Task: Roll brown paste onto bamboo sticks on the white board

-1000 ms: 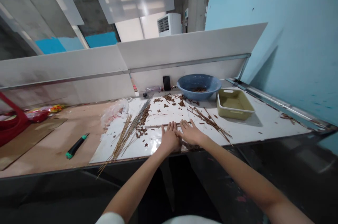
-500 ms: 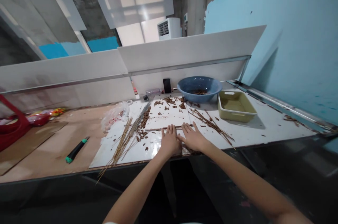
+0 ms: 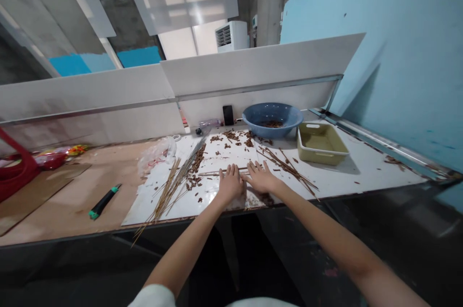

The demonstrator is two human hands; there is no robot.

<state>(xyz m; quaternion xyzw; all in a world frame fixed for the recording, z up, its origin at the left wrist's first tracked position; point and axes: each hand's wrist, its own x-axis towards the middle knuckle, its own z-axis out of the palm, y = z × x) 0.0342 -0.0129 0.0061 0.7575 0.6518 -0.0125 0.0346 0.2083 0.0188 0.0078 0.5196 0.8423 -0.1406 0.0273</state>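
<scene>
No text, label, brand, number or sign can be read anywhere in the view. The coloured wrappers (image 3: 61, 152), far out to the side past the fingers of the left hand (image 3: 230, 185), may bear print, but they are too small and blurred to tell. The dark flat object (image 3: 228, 114), well beyond the fingertips of the right hand (image 3: 261, 179), shows only a plain face. The white unit (image 3: 231, 34), farther off still, is too distant to make out.
</scene>
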